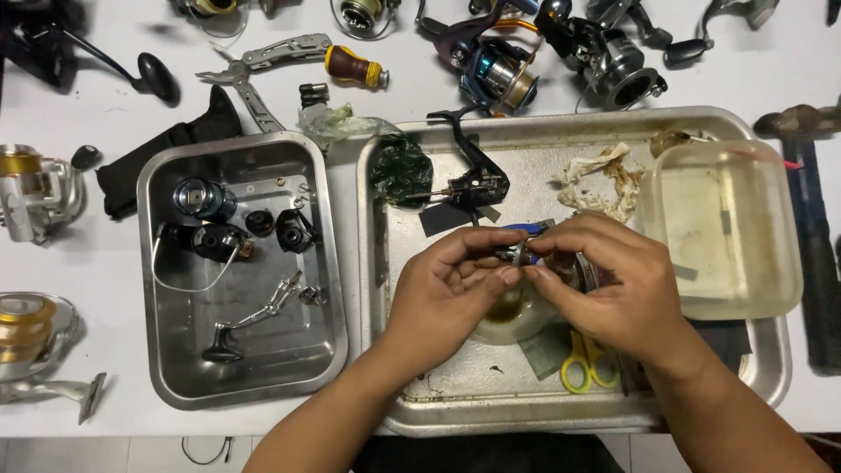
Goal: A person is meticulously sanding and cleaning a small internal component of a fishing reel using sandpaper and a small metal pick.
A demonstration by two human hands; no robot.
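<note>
Two hands, the left hand and the right hand, meet at the middle of the frame and pinch a small metal part between their fingertips, above the big metal tray.

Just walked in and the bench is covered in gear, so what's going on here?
A person is working over a large steel tray, pinching a small metal part between the left hand and right hand. Below the hands sit a small bowl of oily liquid and yellow-handled scissors. A smaller steel tray to the left holds taken-apart reel pieces. Whole fishing reels lie around the table.
</note>
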